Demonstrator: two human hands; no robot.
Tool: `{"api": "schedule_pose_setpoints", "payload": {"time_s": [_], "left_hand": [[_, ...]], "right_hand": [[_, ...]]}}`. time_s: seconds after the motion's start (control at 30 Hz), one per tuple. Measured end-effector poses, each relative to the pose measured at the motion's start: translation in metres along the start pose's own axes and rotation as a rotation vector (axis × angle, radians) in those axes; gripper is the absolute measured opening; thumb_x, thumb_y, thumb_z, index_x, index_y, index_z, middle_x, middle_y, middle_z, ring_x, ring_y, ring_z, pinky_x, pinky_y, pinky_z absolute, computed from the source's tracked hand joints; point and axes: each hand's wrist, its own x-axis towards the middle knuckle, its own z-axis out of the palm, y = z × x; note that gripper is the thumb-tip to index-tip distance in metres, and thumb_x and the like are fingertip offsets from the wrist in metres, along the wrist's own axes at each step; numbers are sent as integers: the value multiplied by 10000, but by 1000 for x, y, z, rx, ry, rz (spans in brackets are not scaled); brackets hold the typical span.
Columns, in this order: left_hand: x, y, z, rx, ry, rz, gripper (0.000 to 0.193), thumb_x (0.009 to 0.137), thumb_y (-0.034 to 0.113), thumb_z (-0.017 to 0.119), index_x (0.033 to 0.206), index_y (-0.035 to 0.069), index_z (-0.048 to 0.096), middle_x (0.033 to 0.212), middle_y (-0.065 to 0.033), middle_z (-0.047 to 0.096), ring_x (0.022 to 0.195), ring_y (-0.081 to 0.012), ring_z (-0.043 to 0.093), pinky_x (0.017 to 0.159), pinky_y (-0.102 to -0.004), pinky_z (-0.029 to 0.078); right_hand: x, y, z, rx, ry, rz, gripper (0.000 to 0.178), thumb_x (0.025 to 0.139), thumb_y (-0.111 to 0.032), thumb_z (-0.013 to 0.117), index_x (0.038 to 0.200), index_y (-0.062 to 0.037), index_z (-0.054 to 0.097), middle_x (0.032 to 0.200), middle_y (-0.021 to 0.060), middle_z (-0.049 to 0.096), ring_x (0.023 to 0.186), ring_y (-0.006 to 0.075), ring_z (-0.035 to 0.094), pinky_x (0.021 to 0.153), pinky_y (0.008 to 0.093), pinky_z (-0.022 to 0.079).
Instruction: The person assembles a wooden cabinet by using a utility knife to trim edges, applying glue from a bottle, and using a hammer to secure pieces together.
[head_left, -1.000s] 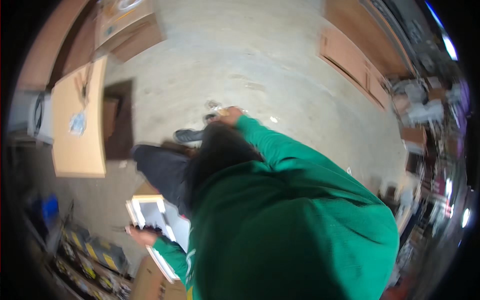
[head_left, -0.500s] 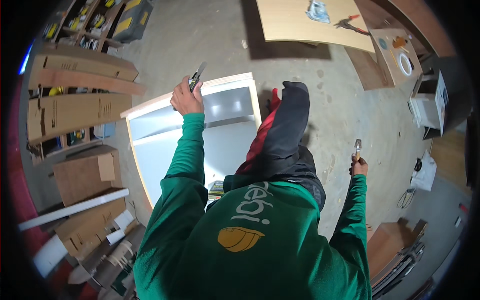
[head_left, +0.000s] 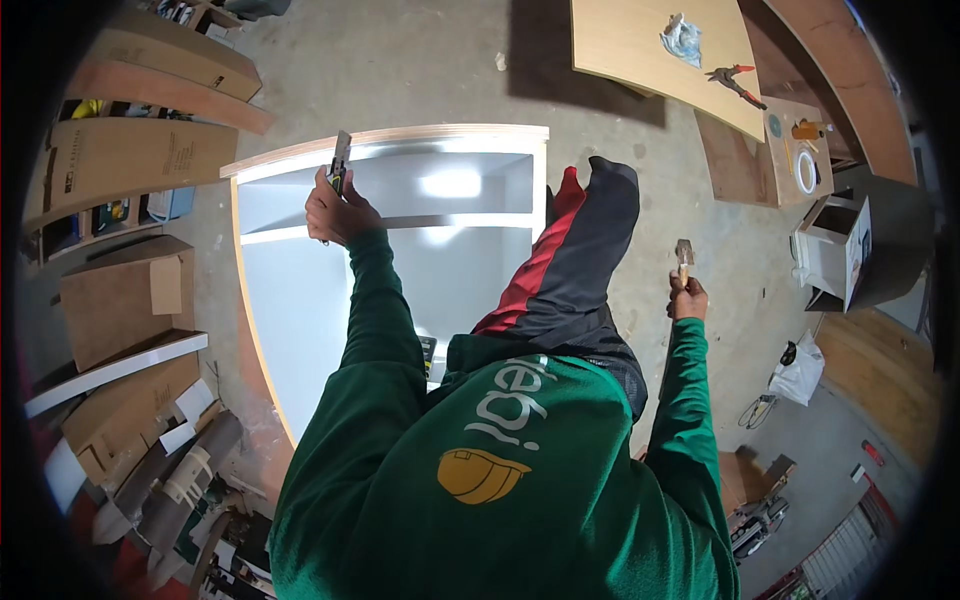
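A knife point(head_left: 340, 160) is gripped tight in the left hand point(head_left: 338, 210) over the cabinet point(head_left: 390, 135). A small scraper point(head_left: 684, 252) is clasped in the right hand point(head_left: 688, 297). Both tools judged light, stiff; best held by the handles.

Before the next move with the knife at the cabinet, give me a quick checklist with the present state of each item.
1. Left hand grips knife: ok.
2. Knife blade out or in: cannot tell, too small.
3. Right hand grips scraper, held apart from the cabinet: ok.
4. Knife at the cabinet's top edge, touching or not: cannot tell.
5. Leg beside the cabinet's right wall, away from the knife: ok.
6. Cabinet shelf bare near the left hand: ok.
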Motion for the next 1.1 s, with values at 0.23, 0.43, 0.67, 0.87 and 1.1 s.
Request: {"api": "schedule_pose_setpoints", "payload": {"time_s": [0.23,0.43,0.67,0.87,1.1], "left_hand": [[1,-6,1,-54,-49,1,471,1011,568,594,1338,233,653,1021,-19,654,1071,-274,589,921,-512,366],[2,-2,-3,21,-20,-11,425,957,389,739,1338,224,651,1119,-12,643,1109,-270,580,998,-487,369],[0,3,-14,-1,-153,-29,456,1015,379,683,1413,182,580,1268,-71,605,1211,-282,534,1060,-501,322],[-1,5,-10,95,-183,-55,458,1026,399,660,1410,167,570,1258,-82,610,1219,-295,544,1049,-506,346],[2,4,-8,214,-206,-40,456,1041,419,627,1412,163,560,1246,-93,610,1212,-303,549,1040,-509,356]], "right_hand": [[-32,23,58,-25,35,-196,251,928,-247,815,896,-52,661,728,-21,594,657,100,477,618,305,411],[-64,15,54,-136,-16,-290,310,928,-290,806,946,-4,687,745,16,637,694,126,529,681,319,481],[-110,41,4,-132,83,-412,296,907,-276,815,904,-10,686,720,61,635,680,151,537,663,348,488],[-135,98,-37,-165,75,-298,240,904,-223,790,885,-11,677,709,30,621,674,125,527,637,333,473],[-111,159,-53,35,-22,-32,66,874,-13,668,937,5,675,788,17,653,716,116,580,695,309,502]]}}
